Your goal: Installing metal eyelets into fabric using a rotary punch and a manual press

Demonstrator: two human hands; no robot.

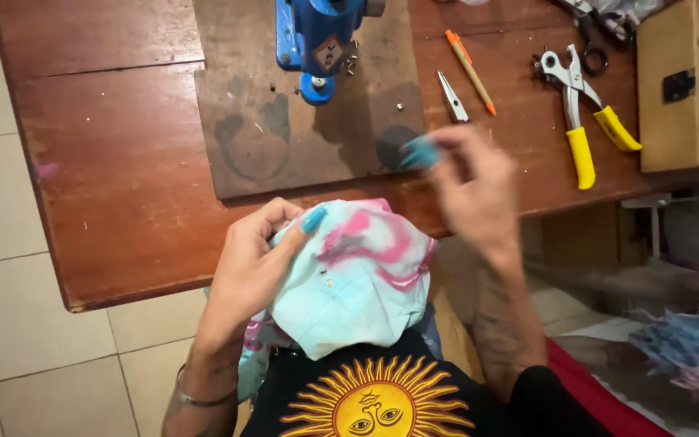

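My left hand [256,263] grips a light blue cloth with pink swirls [357,279], bunched in my lap at the table's front edge. A small metal stud shows on the cloth. My right hand [475,190] is raised over the table edge and blurred; its fingertips sit close together near the dark board's right corner, and I cannot tell whether they pinch anything. A blue hand press [317,40] stands on the dark board [285,121] at the back.
On the wooden table [115,178] lie small metal snips [451,97], an orange-tipped pencil [471,73] and yellow-handled punch pliers [584,113]. A wooden box [681,89] stands at the right. Scissors lie at the back right. Tiled floor lies to the left.
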